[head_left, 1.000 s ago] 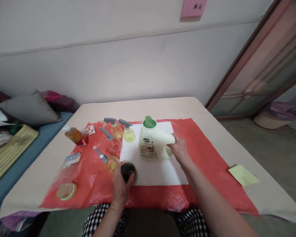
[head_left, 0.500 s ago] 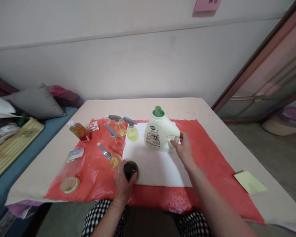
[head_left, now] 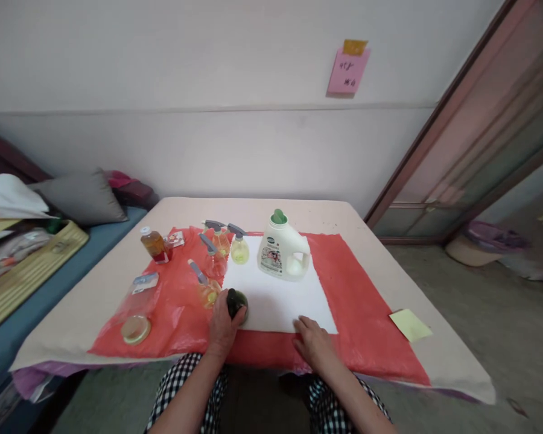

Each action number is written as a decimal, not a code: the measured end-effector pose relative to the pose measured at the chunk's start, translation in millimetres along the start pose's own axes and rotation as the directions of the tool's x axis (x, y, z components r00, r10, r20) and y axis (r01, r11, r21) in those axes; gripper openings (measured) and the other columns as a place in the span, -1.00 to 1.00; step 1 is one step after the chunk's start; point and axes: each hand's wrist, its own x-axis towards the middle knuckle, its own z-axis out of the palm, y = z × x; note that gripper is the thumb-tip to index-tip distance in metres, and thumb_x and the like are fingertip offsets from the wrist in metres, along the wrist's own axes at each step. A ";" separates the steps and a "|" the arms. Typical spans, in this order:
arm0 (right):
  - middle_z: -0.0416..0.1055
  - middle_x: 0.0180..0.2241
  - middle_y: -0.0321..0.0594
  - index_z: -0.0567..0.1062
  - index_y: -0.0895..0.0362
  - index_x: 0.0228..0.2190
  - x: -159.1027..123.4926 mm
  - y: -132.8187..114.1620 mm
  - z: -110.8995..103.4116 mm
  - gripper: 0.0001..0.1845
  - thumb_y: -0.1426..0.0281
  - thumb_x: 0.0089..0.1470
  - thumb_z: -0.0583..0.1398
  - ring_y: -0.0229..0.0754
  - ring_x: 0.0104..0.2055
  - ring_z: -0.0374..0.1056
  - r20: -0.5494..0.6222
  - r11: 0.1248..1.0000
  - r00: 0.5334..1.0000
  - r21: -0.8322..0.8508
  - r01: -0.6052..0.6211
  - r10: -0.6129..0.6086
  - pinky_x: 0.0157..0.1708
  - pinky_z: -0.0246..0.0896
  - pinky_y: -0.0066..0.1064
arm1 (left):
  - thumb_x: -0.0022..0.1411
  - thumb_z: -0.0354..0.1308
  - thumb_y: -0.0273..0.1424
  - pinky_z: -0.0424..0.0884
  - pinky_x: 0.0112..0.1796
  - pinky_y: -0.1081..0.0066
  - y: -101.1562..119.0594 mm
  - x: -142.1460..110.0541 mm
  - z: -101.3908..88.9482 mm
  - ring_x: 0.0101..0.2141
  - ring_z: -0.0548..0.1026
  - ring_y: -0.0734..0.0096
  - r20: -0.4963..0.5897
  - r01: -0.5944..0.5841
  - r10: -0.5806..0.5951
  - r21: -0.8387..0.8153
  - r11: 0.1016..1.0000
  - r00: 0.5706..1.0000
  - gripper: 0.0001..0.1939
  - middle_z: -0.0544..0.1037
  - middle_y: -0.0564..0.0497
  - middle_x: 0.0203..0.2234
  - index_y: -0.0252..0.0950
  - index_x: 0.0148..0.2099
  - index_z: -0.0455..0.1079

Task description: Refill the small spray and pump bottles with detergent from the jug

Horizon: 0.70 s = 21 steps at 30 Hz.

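Note:
My left hand (head_left: pixel 222 327) is closed round a dark green, glossy, rounded object (head_left: pixel 238 305), standing at the front left of a white sheet (head_left: pixel 271 308). Its exact kind I cannot make out. My right hand (head_left: pixel 314 342) lies on the front edge of the sheet with fingers stretched out and nothing in them. Further back on the sheet stands a cream detergent jug (head_left: pixel 281 247) with a green spout, its handle to the right. Just left of my left hand, a spray bottle (head_left: pixel 208 293) with a grey trigger sits on the red plastic cover (head_left: pixel 176 325).
Several more spray bottles (head_left: pixel 239 248) stand behind. At the left are an amber bottle (head_left: pixel 155 244), a clear plastic bag (head_left: pixel 141 294) and a round lidded container (head_left: pixel 136 330). A yellow note (head_left: pixel 410 325) lies at the right. A pink note (head_left: pixel 349 71) hangs on the wall.
My right hand has let go of the detergent jug's handle and come back to the sheet's front edge. My left hand stays on the green object. The view has tilted up.

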 end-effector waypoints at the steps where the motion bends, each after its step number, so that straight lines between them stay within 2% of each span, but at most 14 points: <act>1: 0.42 0.10 0.05 0.49 0.12 -0.03 -4.3 2.0 -3.5 -0.55 0.50 0.00 0.17 0.11 0.12 0.34 0.013 0.999 1.000 -0.037 -0.009 0.010 0.04 0.25 -0.14 | 0.20 0.16 -0.15 0.30 0.13 0.01 1.5 0.4 -1.0 0.12 0.39 0.02 -0.001 -0.007 0.007 -0.001 1.000 1.000 -0.46 0.44 -0.22 0.02 -0.29 0.16 0.26; 6: 0.46 0.04 -0.02 0.49 0.12 -0.05 -26.6 6.4 -7.4 -0.61 0.45 0.04 0.17 0.08 0.04 0.39 0.022 0.985 0.999 -0.166 -0.037 0.041 -0.06 0.27 -0.22 | 0.22 0.12 -0.10 0.31 0.12 0.00 8.9 1.1 -4.5 0.09 0.40 0.00 0.006 -0.025 0.025 0.002 1.000 1.000 -0.44 0.44 -0.26 0.01 -0.34 0.14 0.27; 11: 0.38 0.11 0.04 0.44 0.16 0.01 -42.7 5.1 6.0 -0.63 0.39 0.17 0.12 0.09 0.10 0.32 -0.062 0.974 0.998 -0.226 -0.021 0.007 0.03 0.18 -0.17 | 0.23 0.10 -0.08 0.23 0.18 -0.01 11.1 1.3 -7.0 0.15 0.35 -0.04 0.046 -0.012 0.011 0.028 1.000 0.999 -0.36 0.39 -0.29 0.05 -0.37 0.21 0.19; 16: 0.42 0.02 -0.02 0.42 0.12 -0.01 -48.6 1.7 16.0 -0.67 0.31 0.20 0.16 0.05 0.04 0.32 -0.134 0.968 0.990 -0.252 0.012 -0.047 0.04 0.13 -0.18 | 0.25 0.06 -0.05 0.19 0.19 -0.06 11.6 4.4 -11.3 0.20 0.29 -0.11 0.112 0.020 -0.028 0.071 0.997 0.993 -0.31 0.35 -0.34 0.10 -0.39 0.26 0.12; 21: 0.43 0.01 -0.02 0.41 0.14 -0.02 -47.9 3.1 18.3 -0.67 0.29 0.21 0.16 0.05 0.07 0.29 -0.212 0.966 0.976 -0.260 -0.005 -0.052 0.06 0.11 -0.16 | 0.23 0.07 -0.07 0.18 0.20 -0.04 13.3 9.1 -15.6 0.20 0.29 -0.11 0.171 0.036 -0.055 0.112 0.993 0.984 -0.30 0.35 -0.37 0.11 -0.43 0.25 0.12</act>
